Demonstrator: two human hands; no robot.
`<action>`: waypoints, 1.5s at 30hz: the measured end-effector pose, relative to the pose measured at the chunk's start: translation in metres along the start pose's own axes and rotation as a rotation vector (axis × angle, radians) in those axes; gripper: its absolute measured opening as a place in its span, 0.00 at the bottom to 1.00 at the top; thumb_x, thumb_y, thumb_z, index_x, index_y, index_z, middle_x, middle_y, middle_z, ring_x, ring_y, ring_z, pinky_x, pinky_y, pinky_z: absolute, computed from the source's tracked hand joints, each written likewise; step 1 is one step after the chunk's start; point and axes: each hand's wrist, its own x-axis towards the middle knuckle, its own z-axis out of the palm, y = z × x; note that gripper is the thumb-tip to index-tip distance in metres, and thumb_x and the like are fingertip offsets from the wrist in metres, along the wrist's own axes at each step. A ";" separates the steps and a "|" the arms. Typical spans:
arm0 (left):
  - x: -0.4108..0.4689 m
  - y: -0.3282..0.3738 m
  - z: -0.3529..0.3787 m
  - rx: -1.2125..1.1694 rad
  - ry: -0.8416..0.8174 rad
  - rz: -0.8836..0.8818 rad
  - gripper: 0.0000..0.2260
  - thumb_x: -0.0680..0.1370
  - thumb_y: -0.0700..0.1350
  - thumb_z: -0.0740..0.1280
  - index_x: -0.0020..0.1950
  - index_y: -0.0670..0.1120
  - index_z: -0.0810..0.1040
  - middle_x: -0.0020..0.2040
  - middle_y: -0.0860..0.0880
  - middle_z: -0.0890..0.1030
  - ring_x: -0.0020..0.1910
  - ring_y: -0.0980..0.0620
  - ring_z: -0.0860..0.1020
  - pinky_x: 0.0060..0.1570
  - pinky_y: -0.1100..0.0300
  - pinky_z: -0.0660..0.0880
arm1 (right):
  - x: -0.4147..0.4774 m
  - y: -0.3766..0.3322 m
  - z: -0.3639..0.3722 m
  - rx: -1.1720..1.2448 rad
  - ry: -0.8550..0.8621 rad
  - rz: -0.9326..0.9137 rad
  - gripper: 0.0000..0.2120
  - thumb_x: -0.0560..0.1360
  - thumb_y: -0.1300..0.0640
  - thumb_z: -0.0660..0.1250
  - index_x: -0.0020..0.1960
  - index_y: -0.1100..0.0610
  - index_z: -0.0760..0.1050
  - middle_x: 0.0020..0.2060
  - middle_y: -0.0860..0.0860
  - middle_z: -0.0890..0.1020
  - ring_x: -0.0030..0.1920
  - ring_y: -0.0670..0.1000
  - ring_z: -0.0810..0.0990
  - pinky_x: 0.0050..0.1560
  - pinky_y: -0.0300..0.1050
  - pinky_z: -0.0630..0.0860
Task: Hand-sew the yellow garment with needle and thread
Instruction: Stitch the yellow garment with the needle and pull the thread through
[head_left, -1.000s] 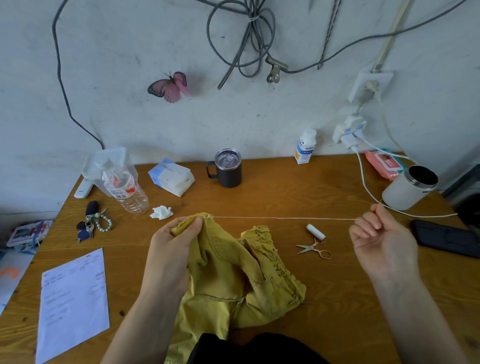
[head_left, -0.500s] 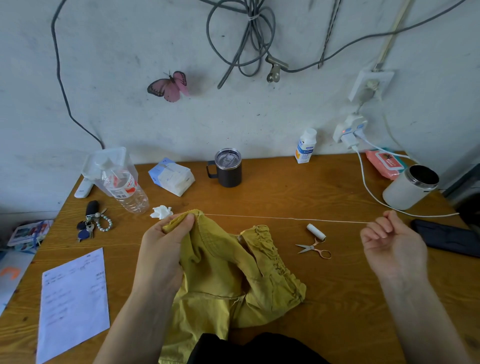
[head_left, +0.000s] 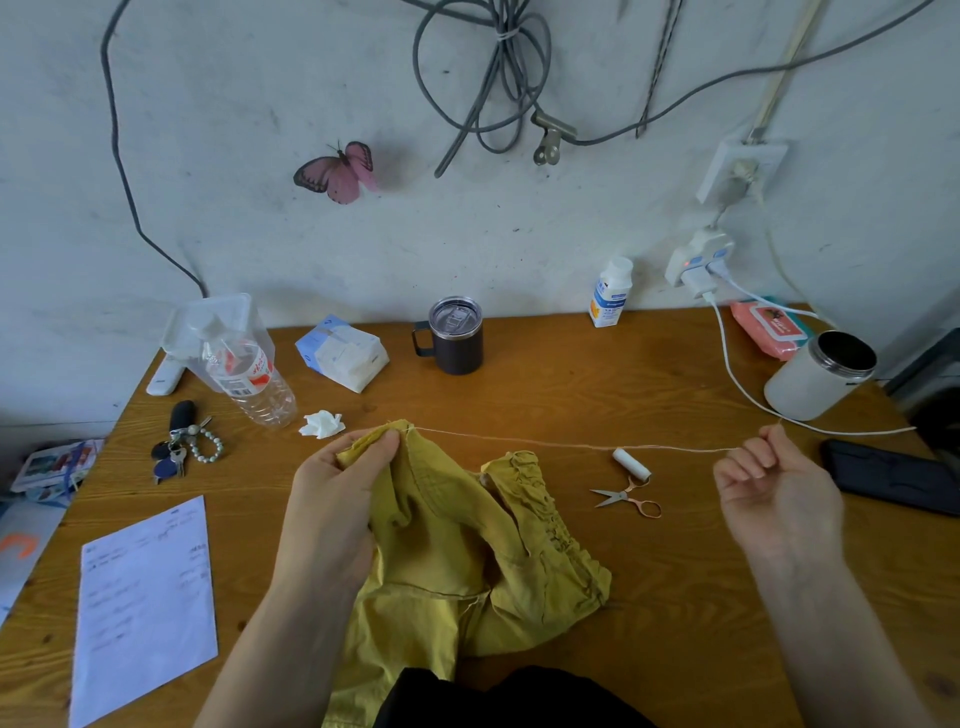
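Observation:
The yellow garment (head_left: 467, 561) lies crumpled at the table's near middle and hangs over the front edge. My left hand (head_left: 337, 499) pinches its upper folded edge between thumb and fingers. A pale thread (head_left: 571, 444) runs taut from that edge across to my right hand (head_left: 774, 488), whose curled fingers pinch the thread's far end. A thin needle tip seems to stick up from those fingers; it is too small to be sure. A white thread spool (head_left: 631, 464) and small copper scissors (head_left: 631, 500) lie on the table under the thread.
Wooden table (head_left: 597, 384) against a wall. Dark lidded mug (head_left: 456, 335), tissue pack (head_left: 343, 352), water bottle (head_left: 249, 379), crumpled tissue (head_left: 322, 423), keys (head_left: 182, 447), paper sheet (head_left: 145, 603) at left. White canister (head_left: 821, 374), charging cable (head_left: 737, 384), black phone (head_left: 888, 475), pink wipes (head_left: 769, 330) at right.
My right hand has moved further right, drawing the thread out longer and taut. My left hand with the garment's edge has shifted slightly left.

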 end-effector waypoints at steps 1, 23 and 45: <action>-0.001 0.000 0.001 0.012 -0.002 -0.002 0.12 0.76 0.41 0.68 0.34 0.50 0.86 0.35 0.47 0.85 0.35 0.51 0.84 0.35 0.60 0.79 | -0.001 0.001 0.001 -0.009 -0.012 -0.002 0.09 0.79 0.57 0.58 0.41 0.54 0.71 0.26 0.45 0.67 0.24 0.42 0.64 0.25 0.32 0.64; -0.033 0.010 0.019 0.071 -0.256 -0.011 0.06 0.66 0.46 0.71 0.39 0.47 0.86 0.40 0.42 0.86 0.39 0.47 0.85 0.39 0.57 0.80 | -0.104 0.054 0.061 -1.283 -1.005 -0.960 0.11 0.76 0.52 0.60 0.44 0.55 0.78 0.31 0.43 0.78 0.30 0.43 0.75 0.29 0.33 0.70; -0.038 0.013 0.020 0.166 -0.281 0.009 0.04 0.70 0.45 0.70 0.39 0.47 0.86 0.39 0.43 0.86 0.38 0.48 0.84 0.39 0.57 0.79 | -0.104 0.049 0.067 -1.439 -0.967 -0.957 0.07 0.74 0.53 0.66 0.45 0.53 0.82 0.31 0.45 0.82 0.31 0.44 0.79 0.29 0.46 0.76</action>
